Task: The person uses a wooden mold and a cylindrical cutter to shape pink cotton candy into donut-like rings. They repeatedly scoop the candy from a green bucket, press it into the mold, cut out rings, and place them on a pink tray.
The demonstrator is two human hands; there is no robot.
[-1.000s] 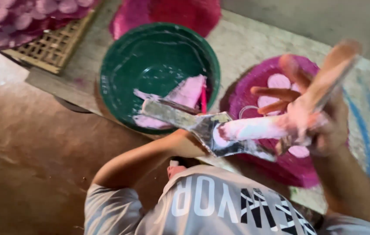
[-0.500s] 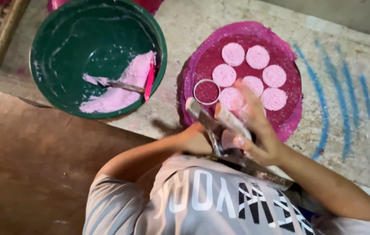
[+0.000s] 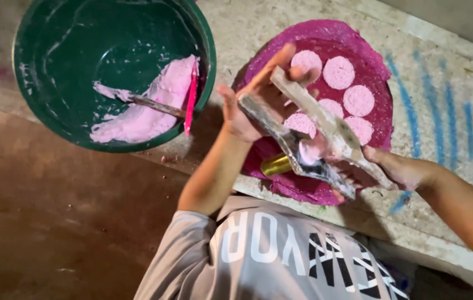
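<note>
My left hand (image 3: 250, 108) hovers over the near left part of a round magenta tray (image 3: 370, 50). It grips a flat grey blade (image 3: 281, 136) crusted with dried paste, fingers partly stretched out. From the right, my right hand (image 3: 395, 169) grips a second crusted blade (image 3: 325, 119) that crosses above the first. A lump of pink paste (image 3: 308, 150) sits between the two blades. Several round pink discs (image 3: 339, 72) lie on the tray. A small gold cylinder (image 3: 275, 165) shows under the blades.
A green basin (image 3: 41, 66) at the left holds pink paste (image 3: 153, 105), a paste-coated spoon (image 3: 136, 100) and a red-pink stick (image 3: 191, 100). The tray and basin rest on a pale stone ledge (image 3: 442, 78) with blue streaks. Brown floor (image 3: 53, 222) lies below; my grey printed shirt (image 3: 270, 255) fills the bottom.
Both hands and the crossed blades have moved up from near my shirt to over the tray's near left side. The tray and basin now look larger in the view.
</note>
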